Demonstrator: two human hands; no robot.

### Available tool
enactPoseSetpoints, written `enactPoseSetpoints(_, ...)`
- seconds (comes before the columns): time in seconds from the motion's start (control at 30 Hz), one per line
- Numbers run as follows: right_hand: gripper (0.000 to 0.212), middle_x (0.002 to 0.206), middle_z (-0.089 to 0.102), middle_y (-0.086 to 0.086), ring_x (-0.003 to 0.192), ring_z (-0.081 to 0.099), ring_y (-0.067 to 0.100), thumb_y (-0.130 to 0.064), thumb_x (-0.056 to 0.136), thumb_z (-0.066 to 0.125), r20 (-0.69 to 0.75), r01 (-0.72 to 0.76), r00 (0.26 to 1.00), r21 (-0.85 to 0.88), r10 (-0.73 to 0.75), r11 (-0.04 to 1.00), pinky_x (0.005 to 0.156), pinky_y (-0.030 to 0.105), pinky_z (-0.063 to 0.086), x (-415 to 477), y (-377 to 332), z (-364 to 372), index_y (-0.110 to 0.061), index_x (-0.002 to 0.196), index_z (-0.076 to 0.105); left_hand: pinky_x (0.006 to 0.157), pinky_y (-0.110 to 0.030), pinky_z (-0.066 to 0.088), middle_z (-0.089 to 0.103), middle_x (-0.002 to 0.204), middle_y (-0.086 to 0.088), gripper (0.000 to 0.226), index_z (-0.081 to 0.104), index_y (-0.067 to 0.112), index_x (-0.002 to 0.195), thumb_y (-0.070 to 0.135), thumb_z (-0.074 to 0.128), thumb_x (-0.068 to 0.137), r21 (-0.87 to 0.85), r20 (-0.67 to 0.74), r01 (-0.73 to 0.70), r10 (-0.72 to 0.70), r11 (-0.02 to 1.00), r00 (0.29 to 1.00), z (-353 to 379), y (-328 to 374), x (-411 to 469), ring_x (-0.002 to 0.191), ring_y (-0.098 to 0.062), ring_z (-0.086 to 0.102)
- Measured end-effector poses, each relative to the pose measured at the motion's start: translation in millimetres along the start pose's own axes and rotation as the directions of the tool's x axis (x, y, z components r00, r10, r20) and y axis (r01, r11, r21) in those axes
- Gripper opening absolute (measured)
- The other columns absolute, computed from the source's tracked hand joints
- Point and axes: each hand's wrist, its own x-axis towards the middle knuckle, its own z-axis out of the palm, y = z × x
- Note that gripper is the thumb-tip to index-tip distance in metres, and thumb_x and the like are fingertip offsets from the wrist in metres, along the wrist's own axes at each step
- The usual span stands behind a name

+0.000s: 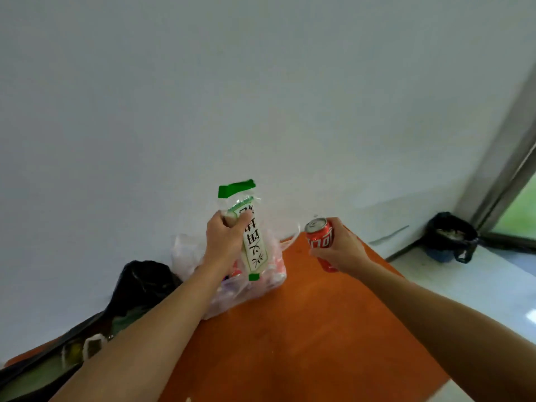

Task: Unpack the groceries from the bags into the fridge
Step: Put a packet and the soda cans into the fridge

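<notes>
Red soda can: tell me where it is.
In the head view the red soda can is right of centre, held in the right hand over the far corner of the orange table, just right of the clear plastic grocery bag.

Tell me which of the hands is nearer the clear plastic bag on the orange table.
Left. The left hand, gripping a green-and-white packet, is directly over the clear plastic bag; the right hand, holding a red can, is off to its right.

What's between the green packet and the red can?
In the head view, only the clear bag's handle and the orange table's far corner show between packet and can.
</notes>
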Motion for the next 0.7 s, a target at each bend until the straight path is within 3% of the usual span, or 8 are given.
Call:
enactPoseSetpoints(0.1,0.076,0.11,0.064,-0.001,0.09,0.063,0.015,-0.038,0.069,0.082,-0.059,-0.055,0.997,-0.077,0.05,0.996,0.074,0.028,0.053,-50.3,24.0,-47.4,-0.027,0.131,0.04,0.06,-0.028,0.057,0.066,0.092,-0.02,0.034,0.041,0.007,0.088,0.032,0.064,0.09,-0.062,0.095,0.023,-0.017,0.998,0.995,37.5,14.7,-34.7,0.076,-0.023,0.07)
enactPoseSetpoints(0.27,0.077,0.108,0.064,-0.003,0.091,0.063,0.016,-0.045,0.063,0.08,-0.229,-0.194,0.961,-0.163,0.154,0.967,0.08,0.036,0.056,-136.0,81.3,-133.4,-0.03,0.128,0.041,0.069,-0.042,0.059,0.065,0.092,-0.015,0.036,0.04,0.011,0.097,0.042,0.058,0.091,-0.081,0.308,0.028,-0.002,0.996,0.951,121.0,48.8,-107.8,0.079,-0.029,0.069)
enactPoseSetpoints(0.4,0.074,0.108,0.062,-0.005,0.091,0.06,0.015,-0.043,0.066,0.079,-0.345,-0.311,0.907,-0.163,0.241,0.936,0.079,0.033,0.054,-213.2,135.9,-205.5,-0.03,0.128,0.04,0.065,-0.045,0.06,0.064,0.09,-0.017,0.038,0.041,0.012,0.097,0.047,0.057,0.09,-0.09,0.497,-0.003,0.047,0.996,0.866,199.5,83.9,-184.4,0.075,-0.032,0.07)
enactPoseSetpoints(0.57,0.071,0.108,0.062,-0.004,0.087,0.056,0.014,-0.042,0.069,0.078,-0.461,-0.445,0.82,-0.14,0.339,0.885,0.072,0.026,0.042,-325.3,219.1,-302.8,-0.03,0.128,0.04,0.069,-0.047,0.059,0.065,0.091,-0.018,0.038,0.043,0.011,0.093,0.046,0.058,0.09,-0.113,0.641,-0.081,0.136,0.99,0.756,309.6,124.0,-301.3,0.076,-0.031,0.069)
enactPoseSetpoints(0.7,0.073,0.11,0.063,-0.005,0.089,0.058,0.015,-0.045,0.067,0.079,-0.546,-0.541,0.734,-0.112,0.404,0.833,0.076,0.028,0.046,-419.1,285.6,-377.8,-0.032,0.128,0.041,0.07,-0.048,0.057,0.065,0.085,-0.013,0.034,0.044,0.015,0.088,0.044,0.061,0.09,-0.139,0.727,-0.135,0.194,0.981,0.659,396.6,149.8,-399.1,0.078,-0.031,0.067)
